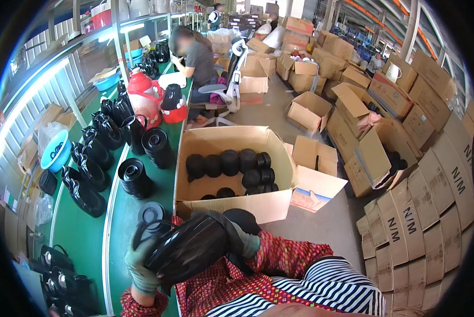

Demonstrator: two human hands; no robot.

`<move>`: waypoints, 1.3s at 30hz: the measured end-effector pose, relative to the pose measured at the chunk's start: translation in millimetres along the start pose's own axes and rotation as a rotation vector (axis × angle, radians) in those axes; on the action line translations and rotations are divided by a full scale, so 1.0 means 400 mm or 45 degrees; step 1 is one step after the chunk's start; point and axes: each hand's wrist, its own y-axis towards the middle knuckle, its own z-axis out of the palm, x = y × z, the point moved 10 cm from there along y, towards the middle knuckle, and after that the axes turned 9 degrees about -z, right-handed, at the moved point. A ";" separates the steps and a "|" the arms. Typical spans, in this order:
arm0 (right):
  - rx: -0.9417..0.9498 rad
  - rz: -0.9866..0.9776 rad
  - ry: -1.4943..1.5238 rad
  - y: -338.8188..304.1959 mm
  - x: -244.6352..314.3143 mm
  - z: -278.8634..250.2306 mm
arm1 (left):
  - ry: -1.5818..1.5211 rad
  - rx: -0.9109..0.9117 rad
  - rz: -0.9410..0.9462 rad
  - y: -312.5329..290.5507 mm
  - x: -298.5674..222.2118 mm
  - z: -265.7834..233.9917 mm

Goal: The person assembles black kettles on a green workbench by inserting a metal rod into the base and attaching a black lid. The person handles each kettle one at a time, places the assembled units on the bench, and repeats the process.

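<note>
Across my lap I hold a glossy black jug body, tilted on its side and slightly blurred. My gloved left hand grips its left end near the handle. My gloved right hand closes around its other end. Just beyond it, a round black lid-like part lies on the green bench. Stacks of ringed black round parts stand farther along. Right of them, an open cardboard box holds several black round parts. A rounded black thing shows partly behind my right hand.
Rows of black jug parts cover the green bench at left, near a blue bowl and a red-and-pink jug. A co-worker sits beyond. Cartons are stacked high at right.
</note>
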 end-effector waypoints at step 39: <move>0.318 -0.050 -0.272 0.019 0.020 0.087 | 0.357 0.060 0.159 -0.043 -0.145 0.014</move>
